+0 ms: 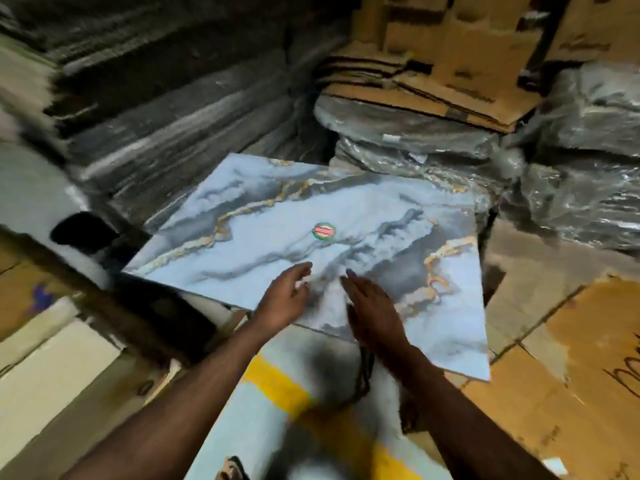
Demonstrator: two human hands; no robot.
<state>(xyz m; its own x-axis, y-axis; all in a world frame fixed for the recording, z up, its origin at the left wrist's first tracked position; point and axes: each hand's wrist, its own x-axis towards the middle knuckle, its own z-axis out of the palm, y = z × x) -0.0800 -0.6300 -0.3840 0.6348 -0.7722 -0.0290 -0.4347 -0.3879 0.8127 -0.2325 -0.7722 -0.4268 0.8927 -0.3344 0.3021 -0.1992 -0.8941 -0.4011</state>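
Tile: I see the marbled blue-grey tile [277,216] lying flat and face up, its near edge over a pale slab with a yellow stripe [277,375].
Left hand: the left hand [285,299] hovers at that near edge, fingers loose, holding nothing.
Right hand: the right hand [374,310] is flat with straight fingers; I cannot tell whether it touches the tile.
Progress: I judge the tile laid, only squaring left.
Around: sticker [324,231] mid-tile; flattened cardboard [571,341] to the right; wrapped bundles [571,168] behind.
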